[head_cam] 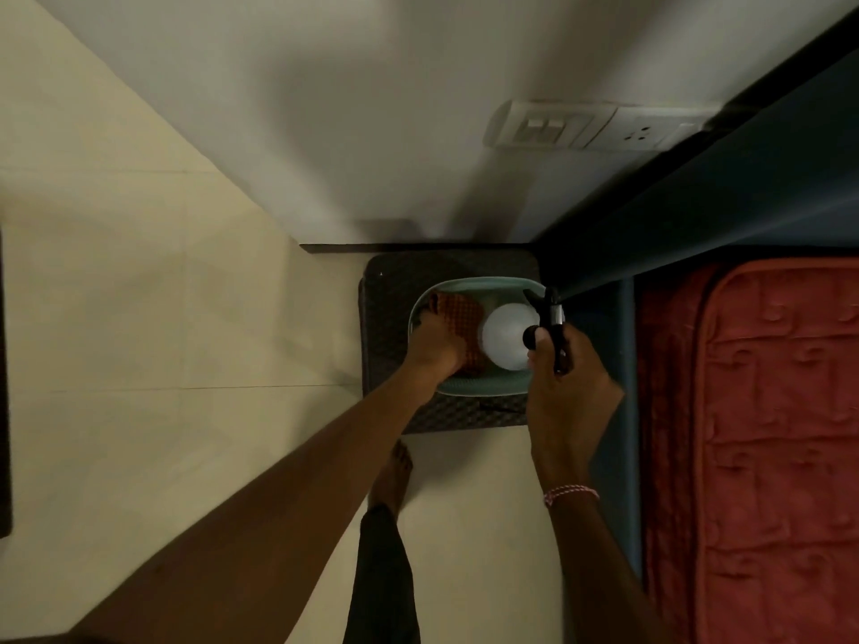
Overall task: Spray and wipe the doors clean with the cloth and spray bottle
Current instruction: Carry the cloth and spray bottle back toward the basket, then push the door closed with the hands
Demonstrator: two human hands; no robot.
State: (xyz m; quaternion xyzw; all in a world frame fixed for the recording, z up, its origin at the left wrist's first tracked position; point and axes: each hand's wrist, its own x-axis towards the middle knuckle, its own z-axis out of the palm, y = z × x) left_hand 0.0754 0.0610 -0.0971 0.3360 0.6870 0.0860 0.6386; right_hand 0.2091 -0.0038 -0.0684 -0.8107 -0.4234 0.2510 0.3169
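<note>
The pale wall [372, 109] and tiled floor [116, 318] filled most of the view, with a red-covered bed [767, 434] along the right edge and a switch plate [595, 125] high on the wall. In the corner stood a dark woven stool [395, 281], its top serving as the surface for a pale green basin [483, 388]. Inside the basin lay the orange cloth [458, 313], and just beside it stood the white spray bottle [504, 334]. The left hand [434, 348] rested down on the cloth, fingers [425, 318] spread over it and seemingly gathering it, though whether they had pinched it could not be told. The right hand [564, 392] was wrapped round the bottle's black trigger head, fingers [539, 339] closed on the neck. The cloth looked soft and limp and would likely bunch wherever it was taken, so a fistful from the middle should do. The bottle seemed rigid plastic, its weight depending on a fill level not visible from above; the neck under the trigger was the sure hold. No door was clearly in view, the light was dim, and the basin's near rim sat partly behind both hands.
</note>
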